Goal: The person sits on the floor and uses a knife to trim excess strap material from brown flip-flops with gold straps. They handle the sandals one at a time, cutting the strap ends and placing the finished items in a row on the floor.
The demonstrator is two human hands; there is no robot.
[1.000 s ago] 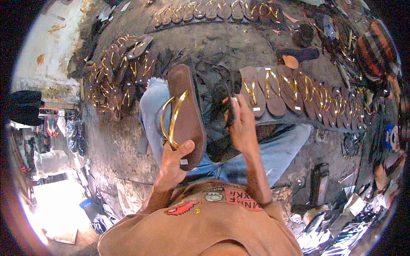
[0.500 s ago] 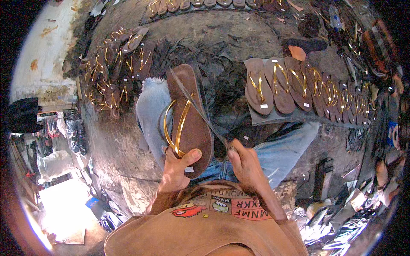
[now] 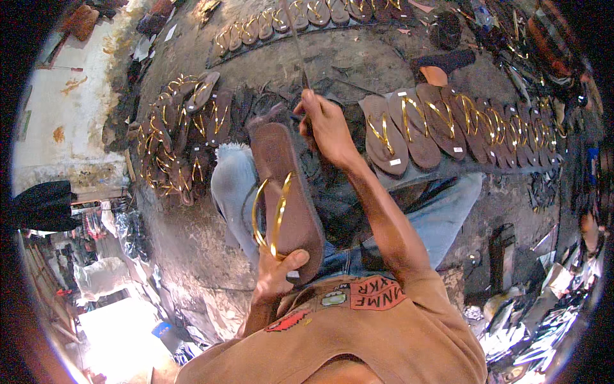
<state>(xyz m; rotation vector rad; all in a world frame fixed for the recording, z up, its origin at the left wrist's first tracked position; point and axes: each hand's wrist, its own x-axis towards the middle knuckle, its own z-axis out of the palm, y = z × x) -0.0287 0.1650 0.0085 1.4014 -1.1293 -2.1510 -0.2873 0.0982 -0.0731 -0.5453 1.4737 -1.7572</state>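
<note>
Sandal (image 3: 299, 211) and left hand (image 3: 276, 274) met in the head view just beyond the person's brown shirt (image 3: 377, 333), the sole reaching away from the body beside the left knee (image 3: 231, 176). The left thumb (image 3: 295, 259) pressed on the upper face near the gold straps (image 3: 281, 208), pinching the near end; the other fingers were mostly hidden, so their spread could not be told. The right hand (image 3: 327, 128), toward the far end and to the right, had its fingers curled round a long thin tool (image 3: 297, 45), blade-like, that pointed far. If it was sharp, as seemed likely, a stroke passing too close could have nicked the straps or the thumb, and a slip off the sole could have reached the knee. Because the pinch was only at the near end, pressure on the far end could have twisted the sandal loose. A ragged dark margin (image 3: 268, 118) at that end might have snagged an edge and jerked the stroke aside. The row of sandals (image 3: 470, 137) lay near on the right, where a wide movement of the right forearm (image 3: 391, 214) could have knocked it out of line.
</note>
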